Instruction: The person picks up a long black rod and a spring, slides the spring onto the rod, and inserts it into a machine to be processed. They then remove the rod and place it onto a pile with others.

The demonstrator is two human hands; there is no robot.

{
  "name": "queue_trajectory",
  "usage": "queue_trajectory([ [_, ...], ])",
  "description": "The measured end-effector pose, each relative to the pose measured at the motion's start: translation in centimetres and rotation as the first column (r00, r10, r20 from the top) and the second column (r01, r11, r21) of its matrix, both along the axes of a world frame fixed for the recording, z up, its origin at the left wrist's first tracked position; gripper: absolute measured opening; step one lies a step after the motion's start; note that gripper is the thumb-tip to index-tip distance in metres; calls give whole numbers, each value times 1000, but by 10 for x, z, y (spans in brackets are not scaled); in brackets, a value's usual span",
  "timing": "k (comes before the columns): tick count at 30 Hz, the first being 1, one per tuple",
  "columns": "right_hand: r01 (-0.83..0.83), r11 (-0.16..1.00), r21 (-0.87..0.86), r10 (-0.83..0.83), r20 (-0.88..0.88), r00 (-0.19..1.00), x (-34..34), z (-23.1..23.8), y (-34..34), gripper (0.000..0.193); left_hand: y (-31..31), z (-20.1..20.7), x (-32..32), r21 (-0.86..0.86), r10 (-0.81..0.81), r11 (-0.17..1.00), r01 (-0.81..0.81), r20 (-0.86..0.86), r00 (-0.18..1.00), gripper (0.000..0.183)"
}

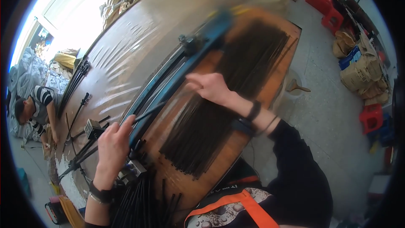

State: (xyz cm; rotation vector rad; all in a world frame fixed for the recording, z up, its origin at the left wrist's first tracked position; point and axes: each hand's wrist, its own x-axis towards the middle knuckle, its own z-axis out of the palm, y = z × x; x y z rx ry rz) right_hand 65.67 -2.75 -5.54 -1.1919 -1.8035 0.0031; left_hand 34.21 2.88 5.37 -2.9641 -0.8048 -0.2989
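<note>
My left hand (113, 145) is closed round the end of a thin dark rod (152, 110), which slants up and right over the blue metal rail fixture (162, 95). Beyond the rail's right side, my right hand (211, 88) has its fingers curled together, slightly smeared by motion. What they pinch, if anything, is too blurred to make out. Under the right wrist lies a wide bundle of thin dark rods (192, 137), side by side on the brown tabletop (278, 85). A metal clamp block (192, 44) sits on the far part of the rail.
More black rods (134, 200) bunch below my left wrist. Plastic sheeting (122, 59) covers the table's left side, where a co-worker (36, 107) in striped sleeves handles something small. A bucket (291, 82) with a brush, red stools (332, 20) and paper sacks (363, 69) stand right.
</note>
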Motion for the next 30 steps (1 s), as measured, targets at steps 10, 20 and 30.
queue_trajectory([
  [10,-243,944,-221,205,-183,962,-106,14,-31,33,-30,31,-130,104,113,989,-106,-69,991,46],
  [20,-197,971,137,196,22,980,-219,29,-36,31,-73,21,-204,81,121,989,-121,8,993,61],
  [30,-125,991,38,122,67,990,-245,20,28,17,-59,47,-312,262,314,877,-403,323,893,28],
])
